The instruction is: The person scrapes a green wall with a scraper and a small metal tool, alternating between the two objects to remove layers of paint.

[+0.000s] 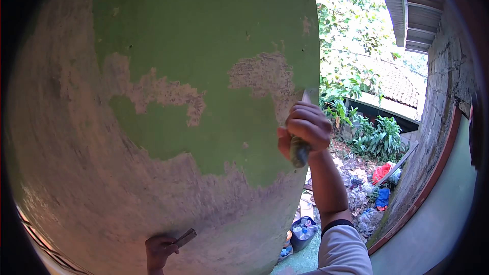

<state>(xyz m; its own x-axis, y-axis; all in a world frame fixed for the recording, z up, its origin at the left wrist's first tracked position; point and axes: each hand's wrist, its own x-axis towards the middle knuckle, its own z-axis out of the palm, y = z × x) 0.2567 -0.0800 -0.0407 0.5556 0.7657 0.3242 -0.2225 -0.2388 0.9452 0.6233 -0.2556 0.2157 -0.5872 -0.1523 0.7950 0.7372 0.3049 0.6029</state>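
Observation:
Green paint with bare, scraped patches covers the wall. My right hand is wrapped round the handle of a scraper, near the wall's right edge. The scraper's blade points up beside a bare patch. Low on the wall, my left hand holds a small flat tool between thumb and fingers; what kind of tool it is cannot be made out. That hand is close to the bare, greyish lower part of the wall.
Past the wall's right edge stands a dark bucket with plastic bottles. Behind it lie scattered rubbish, a red bag and green plants. A rough block wall rises at the right under a metal roof.

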